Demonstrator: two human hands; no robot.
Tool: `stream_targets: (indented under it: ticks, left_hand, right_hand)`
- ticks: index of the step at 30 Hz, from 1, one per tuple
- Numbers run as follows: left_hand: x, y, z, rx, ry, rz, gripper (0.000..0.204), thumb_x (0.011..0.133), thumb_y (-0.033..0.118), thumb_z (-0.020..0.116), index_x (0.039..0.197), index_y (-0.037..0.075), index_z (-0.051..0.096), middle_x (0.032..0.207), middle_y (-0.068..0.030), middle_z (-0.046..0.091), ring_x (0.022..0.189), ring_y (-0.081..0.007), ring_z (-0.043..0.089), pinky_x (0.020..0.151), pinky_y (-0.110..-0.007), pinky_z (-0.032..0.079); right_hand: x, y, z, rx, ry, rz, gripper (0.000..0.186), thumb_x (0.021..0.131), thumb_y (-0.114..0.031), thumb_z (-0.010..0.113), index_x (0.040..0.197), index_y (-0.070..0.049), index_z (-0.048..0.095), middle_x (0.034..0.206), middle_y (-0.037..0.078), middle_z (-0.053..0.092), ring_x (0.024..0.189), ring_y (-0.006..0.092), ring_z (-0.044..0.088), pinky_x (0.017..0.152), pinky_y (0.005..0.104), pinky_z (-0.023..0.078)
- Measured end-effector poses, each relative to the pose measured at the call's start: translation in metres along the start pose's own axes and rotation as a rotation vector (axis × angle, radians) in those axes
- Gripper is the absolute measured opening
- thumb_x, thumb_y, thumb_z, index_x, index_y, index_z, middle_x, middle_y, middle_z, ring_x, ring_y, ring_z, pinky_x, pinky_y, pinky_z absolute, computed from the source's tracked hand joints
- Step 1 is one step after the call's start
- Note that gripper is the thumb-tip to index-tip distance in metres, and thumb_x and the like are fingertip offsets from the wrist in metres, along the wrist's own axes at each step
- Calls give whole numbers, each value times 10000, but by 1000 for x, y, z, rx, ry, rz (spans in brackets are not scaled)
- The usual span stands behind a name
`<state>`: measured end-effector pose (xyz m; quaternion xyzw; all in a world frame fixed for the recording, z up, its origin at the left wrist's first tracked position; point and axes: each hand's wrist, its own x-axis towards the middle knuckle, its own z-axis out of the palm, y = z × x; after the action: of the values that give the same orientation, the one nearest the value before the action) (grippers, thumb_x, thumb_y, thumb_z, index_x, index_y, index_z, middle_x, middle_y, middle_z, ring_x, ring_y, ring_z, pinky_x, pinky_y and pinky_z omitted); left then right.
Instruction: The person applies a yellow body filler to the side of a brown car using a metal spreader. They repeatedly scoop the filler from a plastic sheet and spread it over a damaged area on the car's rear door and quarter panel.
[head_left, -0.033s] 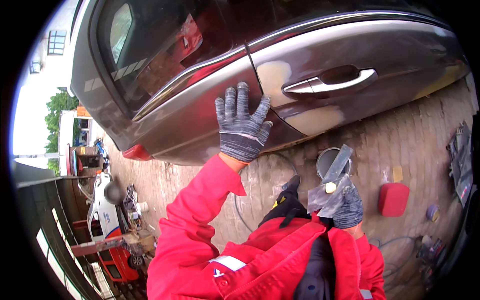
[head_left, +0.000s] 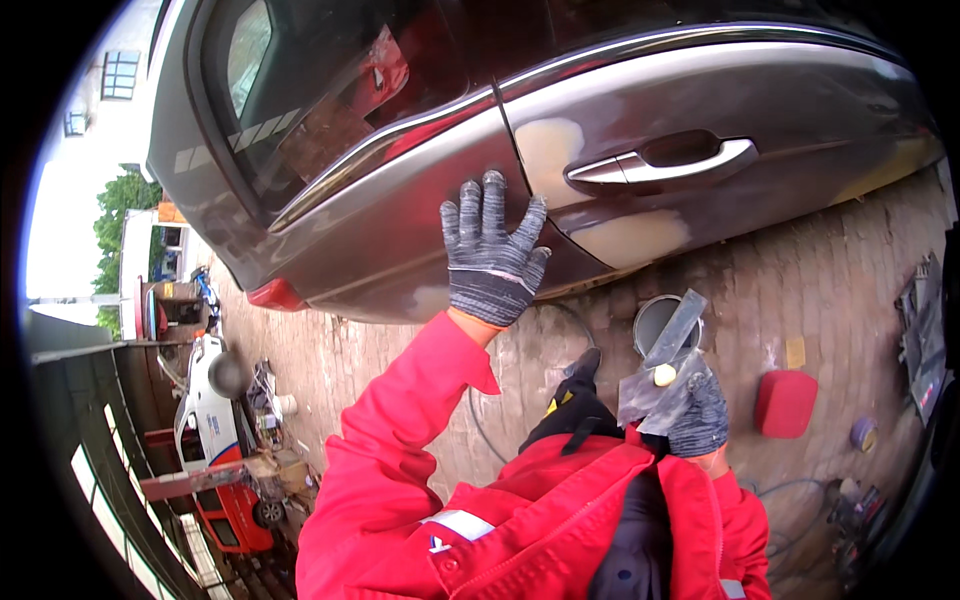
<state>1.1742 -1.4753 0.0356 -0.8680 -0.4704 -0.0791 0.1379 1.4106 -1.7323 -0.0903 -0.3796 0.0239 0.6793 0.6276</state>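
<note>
Fingers [head_left: 493, 205] of gloved L hand [head_left: 490, 268] spread wide, palm-down at the dark car's [head_left: 820, 110] side panel [head_left: 385, 225], just L of the door seam; exact contact hard to tell. Gloved R hand [head_left: 700, 415], low and well apart from it, has fingers closed on a thin see-through plate [head_left: 637, 398] w/ a small pale-yellow lump [head_left: 665, 376] on top. Long grey strip [head_left: 678, 325] slants up-R from behind the plate, over the round bucket [head_left: 651, 322]; can't tell if R fingers grip it too. R of seam: silver door handle [head_left: 690, 166], w/ beige patches [head_left: 632, 237] nr it, one L, one below. On brick floor [head_left: 740, 290], R side: red squarish item [head_left: 787, 404], small tan block [head_left: 795, 351], purplish round item [head_left: 865, 432].
</note>
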Motion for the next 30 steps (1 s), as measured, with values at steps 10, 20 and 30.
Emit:
stream_targets:
  ticks: [10,20,30]
  left_hand:
    - [-42,65,21,-131,-134,-83,909,788,366,731,1500,-44,343,1586,-266,279,1481,-421,252,1210,-592,104]
    - [-43,82,34,-258,-94,-44,903,790,333,734,1504,-44,331,1579,-294,274,1474,-449,256,1213,-579,129]
    - [-48,78,92,-211,-245,205,836,801,363,702,1463,-52,405,1599,-251,265,1484,-411,251,1211,-587,136]
  right_hand:
    - [-21,-52,-9,128,2,180,397,982,-179,571,1347,-28,532,1269,141,619,1160,281,618,1010,430,519]
    - [-31,-63,-13,110,48,97,383,984,-163,562,1334,-10,534,1262,149,623,1157,296,623,1014,438,523]
    - [-41,-49,5,196,56,-4,336,994,-115,540,1314,-11,555,1251,140,628,1170,272,614,1025,421,517]
